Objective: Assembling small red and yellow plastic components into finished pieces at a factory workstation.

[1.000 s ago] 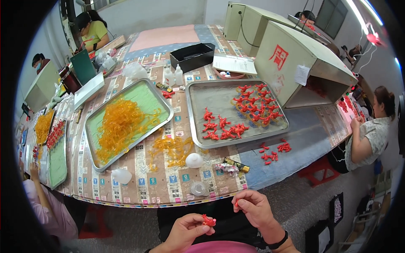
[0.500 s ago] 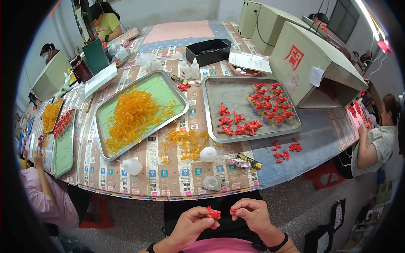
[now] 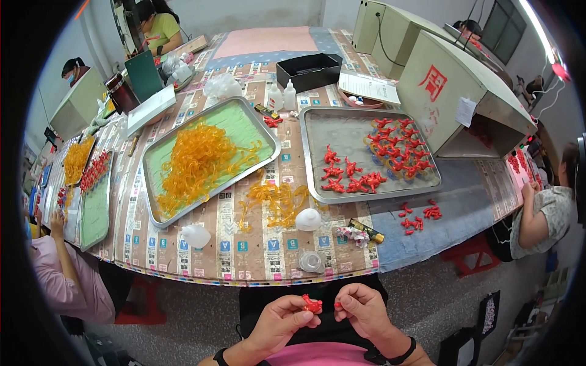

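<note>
My left hand point(image 3: 282, 322) pinches a small red plastic figure point(image 3: 312, 303) between thumb and fingers, above my lap and just off the table's near edge. Close beside it on the right, my right hand point(image 3: 365, 312) has thumb and forefinger closed on a small red piece point(image 3: 337, 305), mostly hidden by the fingertips. The two red parts are apart. On the blue cloth lie several loose red pieces point(image 3: 432, 211). More red figures point(image 3: 373, 180) stand in a grey metal tray point(image 3: 314, 152), some on clear yellowish parts.
A green-lined tray point(image 3: 256, 122) holds a heap of amber plastic strips point(image 3: 195, 161), with more strips point(image 3: 278, 201) beside it. Nearer are two white squeeze bottles point(image 3: 308, 219) point(image 3: 196, 236) and a clear round container point(image 3: 311, 262). A large beige metal box point(image 3: 427, 79) stands right; co-workers sit around.
The table and its things sit slightly farther right and higher in the picture. Both hands stay nearly in place; the small piece in my right hand shows less between the fingertips.
</note>
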Demonstrator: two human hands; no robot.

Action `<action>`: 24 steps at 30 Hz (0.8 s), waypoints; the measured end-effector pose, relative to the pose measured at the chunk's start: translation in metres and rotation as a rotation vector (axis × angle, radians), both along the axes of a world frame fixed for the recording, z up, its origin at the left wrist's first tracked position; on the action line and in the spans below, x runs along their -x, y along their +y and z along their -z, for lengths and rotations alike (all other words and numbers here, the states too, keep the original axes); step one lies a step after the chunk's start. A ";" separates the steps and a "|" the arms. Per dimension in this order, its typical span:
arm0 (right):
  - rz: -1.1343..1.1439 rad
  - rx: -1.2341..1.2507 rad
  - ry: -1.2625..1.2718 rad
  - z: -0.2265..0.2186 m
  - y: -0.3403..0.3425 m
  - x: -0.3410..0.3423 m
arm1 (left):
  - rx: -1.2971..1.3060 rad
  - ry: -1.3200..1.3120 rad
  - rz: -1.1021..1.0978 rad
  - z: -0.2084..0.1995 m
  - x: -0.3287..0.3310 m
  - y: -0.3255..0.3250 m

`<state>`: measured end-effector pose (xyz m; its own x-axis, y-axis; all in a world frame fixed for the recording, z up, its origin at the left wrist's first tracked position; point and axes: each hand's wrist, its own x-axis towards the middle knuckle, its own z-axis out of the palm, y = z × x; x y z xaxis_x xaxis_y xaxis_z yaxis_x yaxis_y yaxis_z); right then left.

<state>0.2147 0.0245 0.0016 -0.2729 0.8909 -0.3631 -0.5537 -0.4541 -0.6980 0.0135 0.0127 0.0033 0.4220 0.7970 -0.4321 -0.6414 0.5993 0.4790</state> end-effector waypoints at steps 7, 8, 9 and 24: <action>-0.031 0.034 0.113 0.001 -0.001 0.004 | -0.007 -0.007 0.004 -0.001 -0.001 0.001; -0.035 0.035 0.113 0.001 -0.001 0.004 | -0.016 -0.008 0.011 -0.001 -0.001 0.001; -0.050 0.051 0.124 0.001 -0.002 0.005 | -0.015 -0.007 0.007 -0.002 -0.001 0.001; -0.146 -0.022 -0.120 -0.005 -0.003 0.012 | 0.023 -0.152 -0.026 0.006 0.002 0.001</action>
